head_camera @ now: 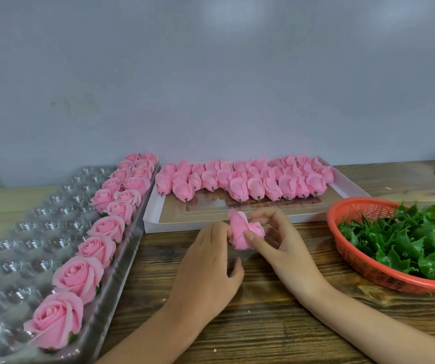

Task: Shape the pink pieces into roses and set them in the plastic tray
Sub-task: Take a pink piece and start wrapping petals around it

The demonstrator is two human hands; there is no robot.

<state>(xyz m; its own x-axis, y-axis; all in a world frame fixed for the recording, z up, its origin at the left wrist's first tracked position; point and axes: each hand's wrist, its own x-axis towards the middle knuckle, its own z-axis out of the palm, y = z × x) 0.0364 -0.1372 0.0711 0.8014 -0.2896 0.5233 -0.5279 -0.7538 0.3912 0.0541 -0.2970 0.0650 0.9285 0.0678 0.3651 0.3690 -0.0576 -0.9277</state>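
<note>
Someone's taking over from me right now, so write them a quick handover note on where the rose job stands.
Left hand: pinches the pink piece at its left side.
Right hand: thumb and fingers pinch the same piece, which is not yet rose-shaped.
Done: finished roses line the right side of the plastic tray; its other cups are empty.
Left: finish this one, set it in the tray, then work through the unshaped pieces in the white box. Green leaves sit in the red basket on the right.
</note>
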